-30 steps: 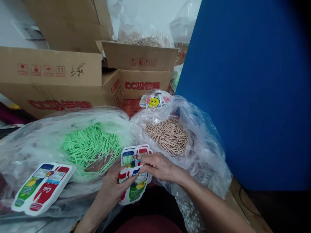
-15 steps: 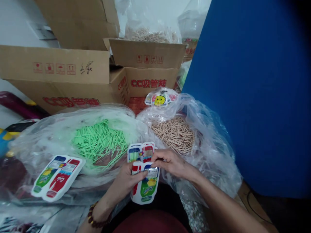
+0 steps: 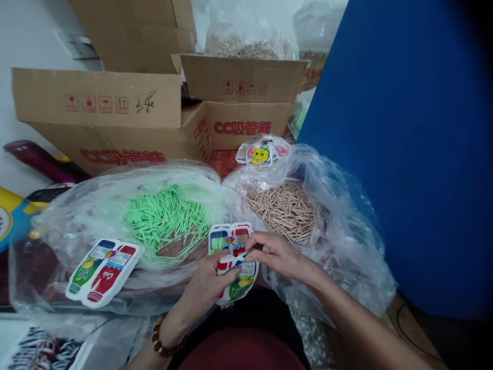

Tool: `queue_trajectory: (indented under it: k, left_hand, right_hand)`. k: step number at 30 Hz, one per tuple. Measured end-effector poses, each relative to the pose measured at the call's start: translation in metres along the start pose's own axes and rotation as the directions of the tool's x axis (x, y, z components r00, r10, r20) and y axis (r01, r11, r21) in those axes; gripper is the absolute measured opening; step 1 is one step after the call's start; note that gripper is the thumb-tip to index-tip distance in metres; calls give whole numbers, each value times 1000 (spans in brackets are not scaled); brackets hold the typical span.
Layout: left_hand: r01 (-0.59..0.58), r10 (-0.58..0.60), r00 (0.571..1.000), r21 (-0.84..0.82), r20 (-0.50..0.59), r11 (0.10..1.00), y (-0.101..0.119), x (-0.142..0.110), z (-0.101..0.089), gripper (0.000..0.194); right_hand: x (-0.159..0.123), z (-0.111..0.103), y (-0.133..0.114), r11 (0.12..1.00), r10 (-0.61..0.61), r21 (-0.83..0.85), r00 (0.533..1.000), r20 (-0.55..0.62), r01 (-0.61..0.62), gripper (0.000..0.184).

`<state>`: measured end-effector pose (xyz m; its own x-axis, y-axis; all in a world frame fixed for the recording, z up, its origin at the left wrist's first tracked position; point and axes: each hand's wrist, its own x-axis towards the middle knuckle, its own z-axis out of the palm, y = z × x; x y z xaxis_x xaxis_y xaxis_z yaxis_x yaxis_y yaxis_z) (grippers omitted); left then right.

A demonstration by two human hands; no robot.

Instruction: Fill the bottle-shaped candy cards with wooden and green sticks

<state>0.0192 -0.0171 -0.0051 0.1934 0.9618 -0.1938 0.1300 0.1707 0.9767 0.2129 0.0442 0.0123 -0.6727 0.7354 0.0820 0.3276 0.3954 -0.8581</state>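
Observation:
My left hand grips a bottle-shaped candy packet, white-edged with blue, green and red print, its thumb lying across the front. At the packet's upper edge, my right hand pinches with thumb and fingertips; the exact spot pinched is hidden by the fingers. Just beyond both hands lie filled packets, green sticks showing in one window and brown sticks in the other. Thin green candy sticks are heaped behind my left hand. Brown sticks lie piled behind my right hand.
A stack of double-bottle packets rests on clear plastic at left. Clear plastic bags surround both heaps. Cardboard cartons stand behind, with smiley-face packets before them. A large blue panel borders the right side.
The view has swung left, so the scene sits farther right. Both hands stay on the packet, which now tilts with its upper edge bent more; the right fingers keep pinching that edge.

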Motion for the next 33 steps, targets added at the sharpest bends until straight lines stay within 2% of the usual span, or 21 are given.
queue_trajectory:
  k: [2, 4, 6, 7, 8, 9, 10, 12, 15, 18, 22, 25, 29, 33]
  left_hand:
    - [-1, 1, 1000, 4, 16, 1000, -3, 1, -1, 13]
    - [13, -13, 1000, -2, 20, 1000, -6, 0, -3, 14]
    - [58, -57, 998, -34, 30, 998, -10, -2, -5, 17]
    - [92, -89, 995, -66, 46, 994, -12, -3, -6, 19]
    - [132, -125, 990, -105, 67, 986, -13, -4, -6, 20]
    - [173, -161, 983, -148, 93, 974, -14, -5, -6, 22]
    - [207, -187, 975, -190, 117, 960, -14, -6, -6, 24]
    - [242, -209, 967, -259, 148, 935, -13, -7, -3, 28]
    - [260, -222, 963, -300, 156, 918, -10, -9, 2, 33]
    - [268, -236, 962, -297, 140, 916, -10, -11, 0, 32]
    - [271, -244, 962, -322, 123, 907, -13, -12, -4, 28]
    - [270, -240, 962, -341, 129, 901, -14, -12, -4, 25]
    - [262, -234, 965, -348, 120, 900, -15, -13, -4, 25]
    - [260, -241, 965, -340, 100, 904, -16, -12, -7, 26]
  right_hand:
    - [1, -5, 1, 999, 11, 46, 1000, -7, -10, 22]
    - [3, -17, 11, 999, 20, 38, 998, -56, -17, 23]
    - [5, -36, 33, 995, 49, -77, 983, -176, -63, 23]
    - [6, -46, 46, 975, 83, -177, 961, -265, -133, 22]
    - [6, -57, 59, 922, 145, -300, 937, -317, -244, 22]
    - [6, -66, 71, 827, 225, -432, 916, -332, -360, 21]
    - [6, -72, 81, 716, 288, -555, 904, -317, -423, 23]
    - [7, -79, 96, 577, 340, -695, 900, -273, -429, 30]
    - [12, -75, 103, 498, 368, -757, 894, -257, -423, 36]
    - [17, -67, 105, 458, 385, -777, 884, -264, -431, 32]
    - [19, -61, 113, 451, 382, -773, 879, -286, -447, 25]
    - [16, -60, 123, 484, 370, -742, 877, -308, -465, 25]
    - [12, -64, 133, 587, 350, -646, 872, -342, -489, 23]
    - [10, -70, 137, 735, 334, -455, 852, -403, -503, 20]
